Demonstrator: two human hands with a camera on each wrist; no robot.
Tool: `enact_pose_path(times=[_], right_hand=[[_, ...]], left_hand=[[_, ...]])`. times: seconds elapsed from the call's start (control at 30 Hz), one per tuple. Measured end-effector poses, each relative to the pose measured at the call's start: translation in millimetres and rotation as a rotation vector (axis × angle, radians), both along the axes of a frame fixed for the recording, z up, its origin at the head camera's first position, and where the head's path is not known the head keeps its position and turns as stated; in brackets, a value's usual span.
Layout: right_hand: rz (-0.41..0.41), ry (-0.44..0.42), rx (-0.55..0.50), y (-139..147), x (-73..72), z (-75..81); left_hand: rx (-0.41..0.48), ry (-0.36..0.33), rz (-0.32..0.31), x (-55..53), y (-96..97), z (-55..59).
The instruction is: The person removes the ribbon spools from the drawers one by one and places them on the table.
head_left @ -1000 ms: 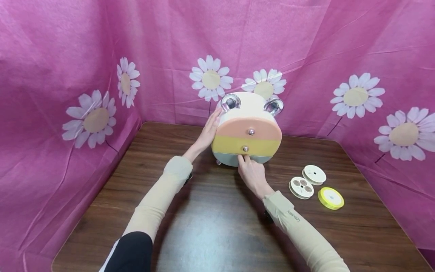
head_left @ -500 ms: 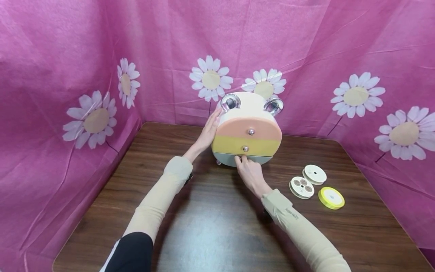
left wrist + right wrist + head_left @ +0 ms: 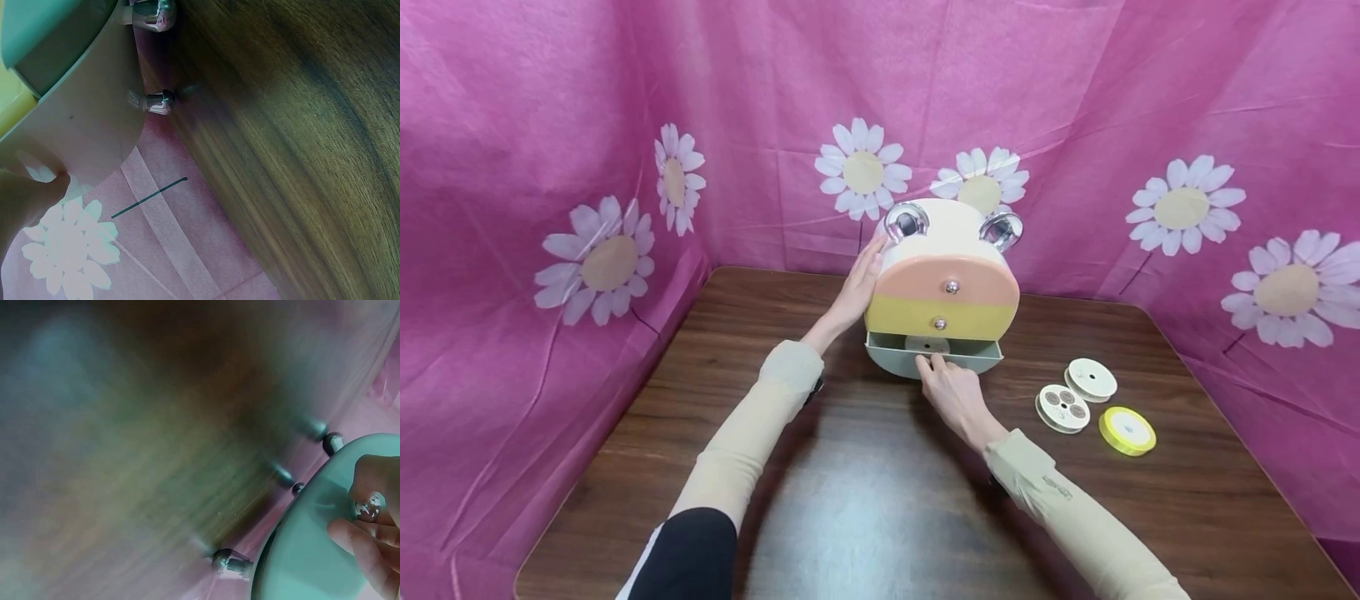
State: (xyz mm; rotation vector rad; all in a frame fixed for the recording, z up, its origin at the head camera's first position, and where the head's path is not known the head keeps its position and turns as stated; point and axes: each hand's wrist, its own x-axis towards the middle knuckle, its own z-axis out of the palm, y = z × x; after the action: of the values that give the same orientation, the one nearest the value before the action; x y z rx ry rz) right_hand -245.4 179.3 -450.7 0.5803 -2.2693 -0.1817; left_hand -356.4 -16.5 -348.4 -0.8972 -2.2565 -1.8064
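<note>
A round, alarm-clock-shaped drawer box (image 3: 942, 275) stands at the back of the table, with pink, yellow and green drawer fronts. The lowest, green drawer (image 3: 891, 360) is pulled partway out, and a white spool (image 3: 917, 343) shows inside it. My right hand (image 3: 953, 393) pinches the silver knob (image 3: 369, 506) of that drawer; fingers hide most of the knob in the head view. Against the box's left side my left hand (image 3: 855, 287) rests with straight fingers. Its thumb (image 3: 53, 187) lies along the white side wall in the left wrist view.
Right of the box lie two white spools, one plain (image 3: 1091, 379) and one with brown circles (image 3: 1063, 408), beside a yellow ribbon roll (image 3: 1127, 431). A pink flowered cloth (image 3: 1060, 100) hangs behind the wooden table (image 3: 820, 500). Two silver bells (image 3: 1002, 231) top the box.
The green drawer has slid out toward me, drawn by my right hand, and the spool inside has come into view. My left hand has stayed on the box's side.
</note>
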Motion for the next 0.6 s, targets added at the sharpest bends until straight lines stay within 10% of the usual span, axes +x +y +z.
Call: enact_pose_path(times=[0.37,0.6], right_hand=[[0.062,0.023,0.018,-2,36.3,0.5],[0.086,0.019,0.040,-4,56.1,1.2]], left_hand=[[0.026,0.033,0.029,-28.9,7.8,-25.7],[0.034,0.023,0.019,-28.2,7.1,-26.0]])
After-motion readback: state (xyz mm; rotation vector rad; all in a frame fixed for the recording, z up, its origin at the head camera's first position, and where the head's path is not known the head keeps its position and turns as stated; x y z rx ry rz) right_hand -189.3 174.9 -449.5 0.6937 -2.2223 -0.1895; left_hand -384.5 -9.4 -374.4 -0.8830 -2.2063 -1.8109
